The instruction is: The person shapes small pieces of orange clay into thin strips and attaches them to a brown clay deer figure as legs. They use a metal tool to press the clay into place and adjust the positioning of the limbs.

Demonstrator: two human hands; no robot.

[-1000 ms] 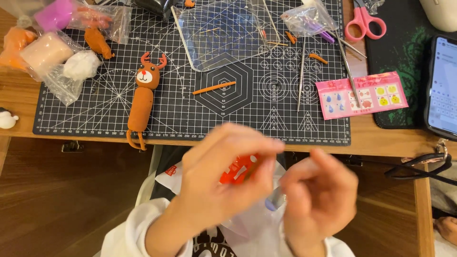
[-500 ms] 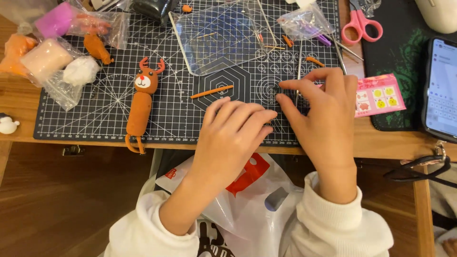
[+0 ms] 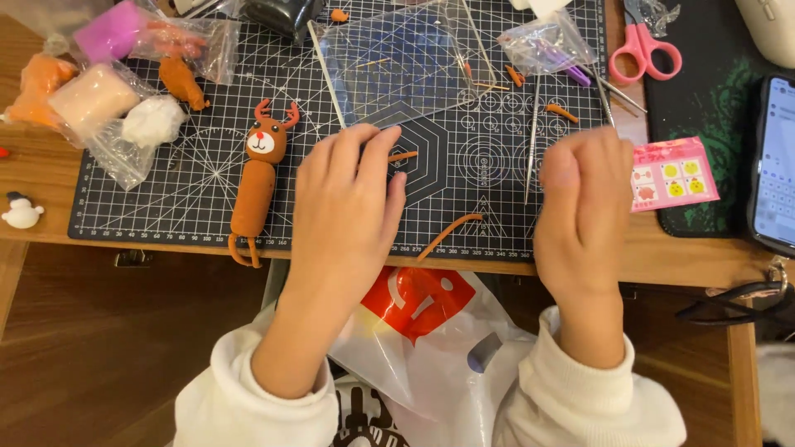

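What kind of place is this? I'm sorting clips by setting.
Probably a home craft desk for clay modelling: a gridded cutting mat, a clay reindeer, bagged clay lumps and pink scissors lie around the hands.

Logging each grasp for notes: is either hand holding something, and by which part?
Nothing clearly held: left hand lies flat on cutting mat, fingertips by a short orange clay strip; right hand looks empty.

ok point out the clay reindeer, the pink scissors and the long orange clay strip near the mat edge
clay reindeer (image 3: 252,186), head view, on its brown body
pink scissors (image 3: 645,51), head view, on the handles
orange clay strip (image 3: 450,233), head view, mid-length
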